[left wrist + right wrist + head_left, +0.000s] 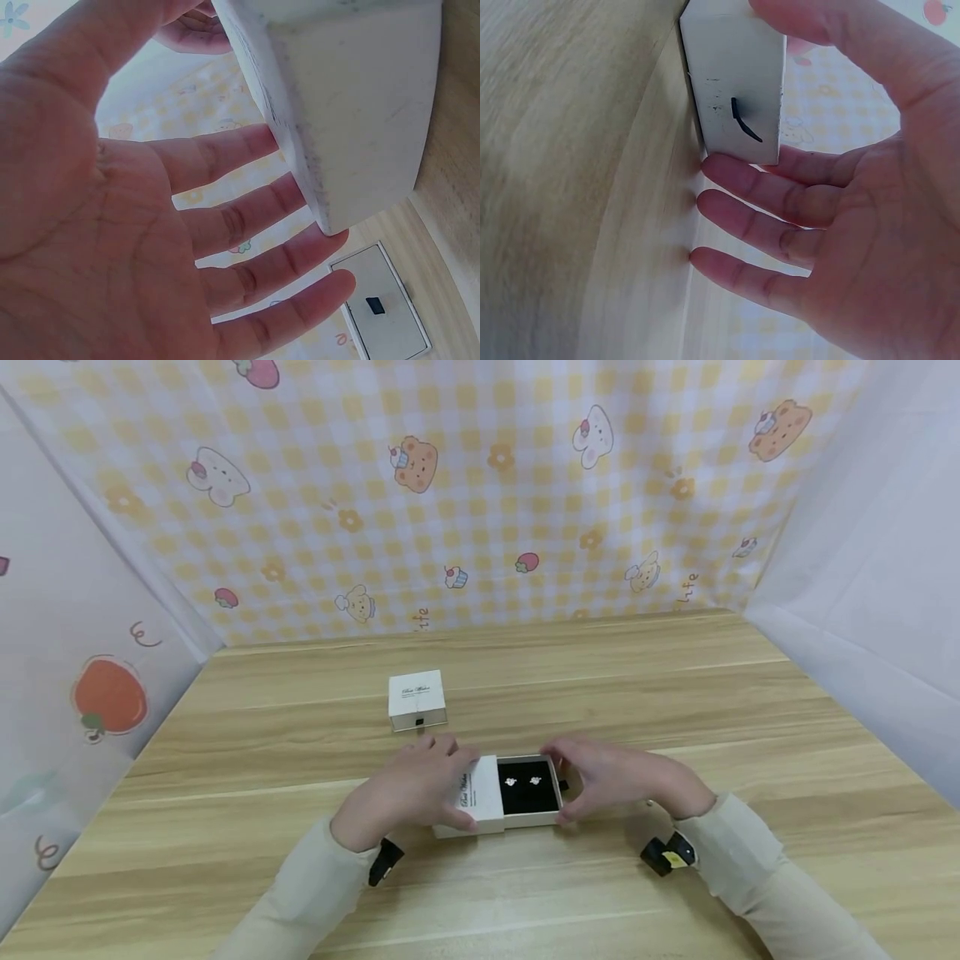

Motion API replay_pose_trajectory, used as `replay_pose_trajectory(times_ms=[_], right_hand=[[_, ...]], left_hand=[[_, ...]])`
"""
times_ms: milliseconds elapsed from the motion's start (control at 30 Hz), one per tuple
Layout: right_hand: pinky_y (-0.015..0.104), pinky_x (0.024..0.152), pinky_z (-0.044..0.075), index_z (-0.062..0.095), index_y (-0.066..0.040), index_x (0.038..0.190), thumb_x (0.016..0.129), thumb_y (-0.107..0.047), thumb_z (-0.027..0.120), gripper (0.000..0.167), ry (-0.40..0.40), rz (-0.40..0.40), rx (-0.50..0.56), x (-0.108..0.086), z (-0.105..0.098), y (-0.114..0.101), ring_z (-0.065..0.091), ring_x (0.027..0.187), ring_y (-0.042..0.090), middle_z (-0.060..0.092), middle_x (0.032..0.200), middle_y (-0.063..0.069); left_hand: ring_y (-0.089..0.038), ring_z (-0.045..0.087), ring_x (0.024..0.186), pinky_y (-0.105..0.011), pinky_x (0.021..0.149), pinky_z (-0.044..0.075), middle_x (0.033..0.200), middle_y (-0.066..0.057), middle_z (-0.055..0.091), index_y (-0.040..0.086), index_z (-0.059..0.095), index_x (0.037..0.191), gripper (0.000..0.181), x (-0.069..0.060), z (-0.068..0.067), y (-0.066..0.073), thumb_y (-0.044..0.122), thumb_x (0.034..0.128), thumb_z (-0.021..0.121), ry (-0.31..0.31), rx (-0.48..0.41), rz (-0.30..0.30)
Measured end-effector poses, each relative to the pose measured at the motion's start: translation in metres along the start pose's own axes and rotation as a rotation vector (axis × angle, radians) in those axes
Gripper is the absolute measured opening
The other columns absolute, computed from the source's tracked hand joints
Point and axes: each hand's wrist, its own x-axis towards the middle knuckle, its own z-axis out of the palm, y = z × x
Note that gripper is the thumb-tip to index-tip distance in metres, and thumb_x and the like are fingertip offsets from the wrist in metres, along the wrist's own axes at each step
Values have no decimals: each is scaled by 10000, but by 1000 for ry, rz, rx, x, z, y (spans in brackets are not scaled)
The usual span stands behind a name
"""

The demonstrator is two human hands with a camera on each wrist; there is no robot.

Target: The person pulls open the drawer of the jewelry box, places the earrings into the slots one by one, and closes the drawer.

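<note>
A white jewelry box lies on the table, its drawer [531, 820] slid partly out to the right from the printed sleeve [490, 793]. Inside the drawer is a black pad [525, 803] bearing a pair of small silvery earrings [536, 781]. My left hand [408, 787] holds the sleeve, thumb on the near side and fingers over the far side. With thumb and fingers, my right hand [611, 774] pinches the drawer's right end. A black ribbon pull [739, 120] hangs from that end in the right wrist view.
Behind my left hand stands a second white printed box [417, 693], shut, with a black tab on its front. The wood-grain table [645, 685] is bordered by a yellow checked cloth [480, 510] at the back and pale cloths at both sides.
</note>
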Motion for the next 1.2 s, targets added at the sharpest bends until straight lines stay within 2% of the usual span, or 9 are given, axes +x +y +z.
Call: replay_pose_trajectory(times_ms=[167, 667, 1200], right_hand=[[361, 885, 468, 408, 24, 1318, 693, -344, 769, 810, 5, -9, -7, 1, 1, 0, 530, 1029, 188, 556, 1145, 70], [384, 912, 460, 407, 22, 1328, 712, -385, 758, 818, 22, -26, -14, 3, 5, -1, 531, 1047, 191, 551, 1176, 77], [368, 930, 455, 409, -10, 1349, 730, -413, 744, 811, 53, -61, 14, 7, 9, -4, 537, 1047, 156, 566, 1161, 22]], left_hand=[[-224, 454, 978, -388, 869, 409, 1108, -58, 534, 120, 502, 1310, 808, -1, -2, 0, 478, 648, 796, -3, -7, 1], [-214, 429, 921, -363, 813, 404, 1060, -46, 523, 115, 504, 1301, 794, -1, -1, 1, 490, 659, 785, 2, 23, 10], [-215, 444, 940, -372, 834, 416, 1096, -59, 533, 120, 505, 1305, 810, -1, 0, 0, 505, 649, 785, 9, 42, 13]])
